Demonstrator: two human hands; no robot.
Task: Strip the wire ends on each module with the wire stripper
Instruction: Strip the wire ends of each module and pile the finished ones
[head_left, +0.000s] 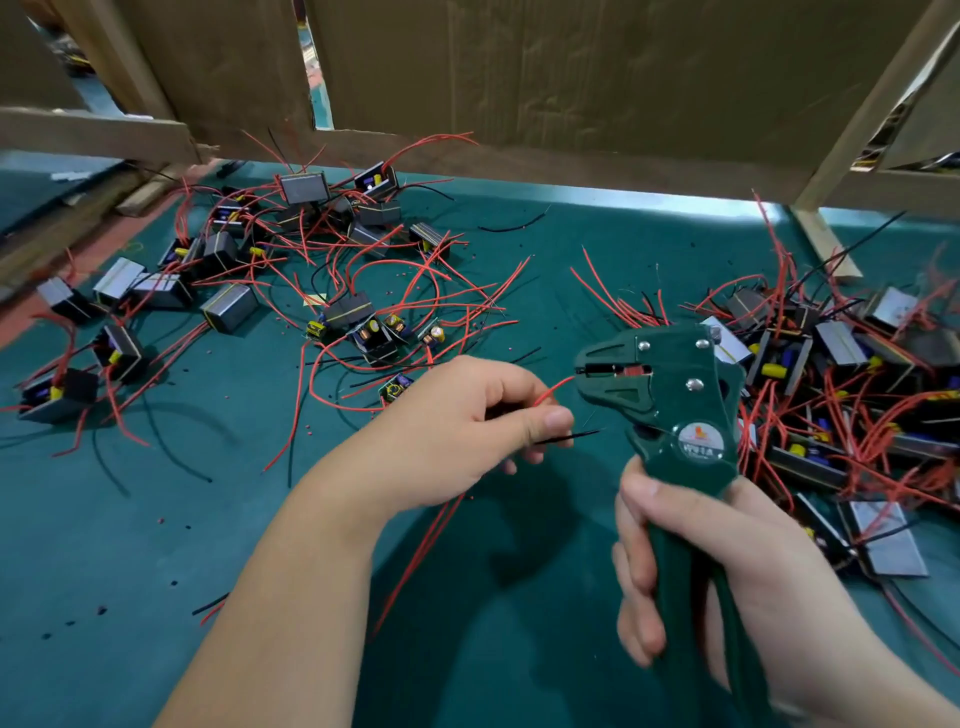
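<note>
My right hand (691, 566) grips the handles of a dark green wire stripper (670, 395), held upright with its jaws pointing left. My left hand (467, 421) pinches a red wire (555, 388) and a black wire (576, 435) between thumb and fingers. The red wire's tip reaches the stripper's jaw opening; the black wire's end points free just below it. The module these wires belong to is hidden under my left hand. More red wires trail down below that hand.
A green mat (104, 519) covers the table. Several black modules with red and black wires lie scattered at the back left (228, 306) and piled at the right (831, 364). Cardboard walls (519, 78) and wooden slats close off the back. Small insulation scraps dot the mat.
</note>
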